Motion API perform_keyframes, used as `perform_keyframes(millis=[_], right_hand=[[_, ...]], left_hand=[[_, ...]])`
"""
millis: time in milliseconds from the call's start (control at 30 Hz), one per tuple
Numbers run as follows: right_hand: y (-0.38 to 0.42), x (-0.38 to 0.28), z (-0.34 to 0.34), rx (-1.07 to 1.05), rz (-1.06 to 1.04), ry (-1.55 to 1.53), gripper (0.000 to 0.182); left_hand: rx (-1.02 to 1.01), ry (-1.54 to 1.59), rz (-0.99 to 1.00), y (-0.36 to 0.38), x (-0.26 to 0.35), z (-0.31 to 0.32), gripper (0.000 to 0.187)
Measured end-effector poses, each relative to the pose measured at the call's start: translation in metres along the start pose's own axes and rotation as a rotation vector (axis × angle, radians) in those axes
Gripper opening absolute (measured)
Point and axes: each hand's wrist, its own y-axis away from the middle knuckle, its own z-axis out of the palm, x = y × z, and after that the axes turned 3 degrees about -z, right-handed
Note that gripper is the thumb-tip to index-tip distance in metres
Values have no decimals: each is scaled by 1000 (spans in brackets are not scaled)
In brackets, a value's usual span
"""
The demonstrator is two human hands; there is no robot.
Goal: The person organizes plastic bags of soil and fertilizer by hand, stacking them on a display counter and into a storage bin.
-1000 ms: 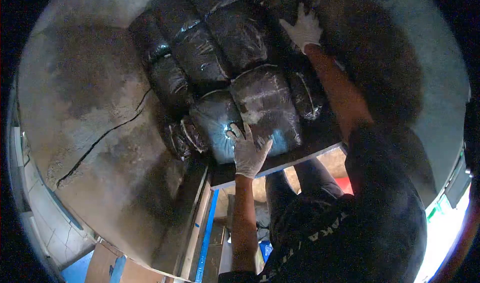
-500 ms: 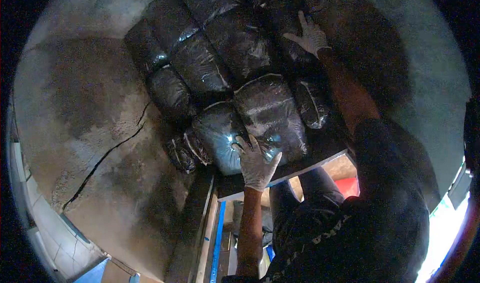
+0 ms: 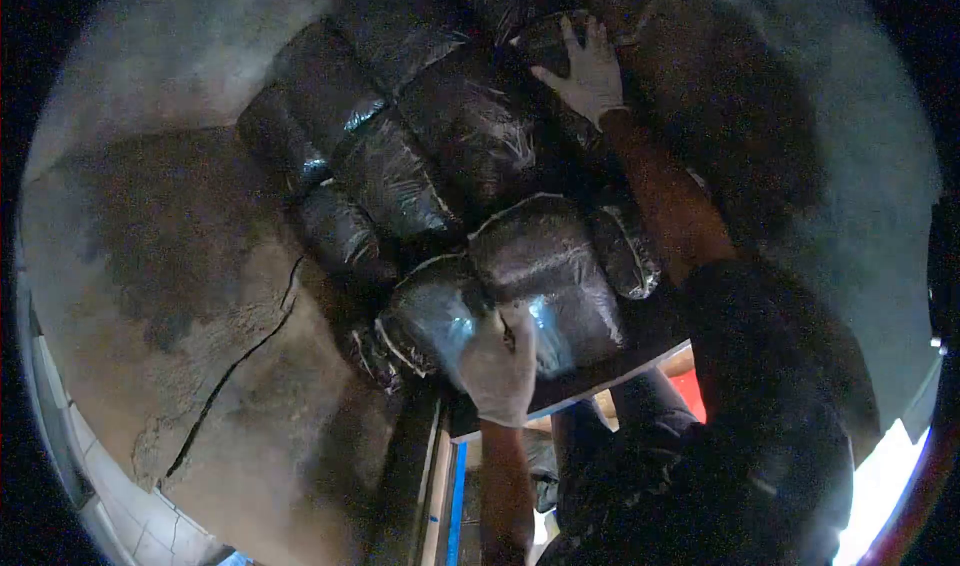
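Observation:
My left hand (image 3: 497,371), in a pale glove, is at the near end of the stack, where two filled black plastic bags meet. Its fingers look curled in, with a bit of dark plastic between thumb and fingers. One shiny bag (image 3: 428,311) lies to its left and a larger bag (image 3: 560,266) to its right. Farther off, my right hand (image 3: 590,74), also gloved, rests with spread fingers on a dark bag (image 3: 548,34) at the upper right of the stack. The contents of the bags are hidden.
Several more black bags (image 3: 385,171) are packed side by side on a dark shelf with a pale front edge (image 3: 570,403). A stained wall with a long crack (image 3: 235,366) stands at the left. A blue strip (image 3: 457,501) and a red object (image 3: 688,394) show below the shelf.
My left hand has gone from spread fingers to curled ones on the near bags. My right hand has shifted slightly left over the far bag. The camera view has tilted a little.

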Motion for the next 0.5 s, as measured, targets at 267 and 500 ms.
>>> perform_keyframes(millis=[267,500], right_hand=[[-9,22,11,-46,-77,-141,86],[-12,28,22,-98,-20,-227,66]], left_hand=[[943,-127,821,-224,158,-74,64],[894,-55,896,-340,259,-58,61]])
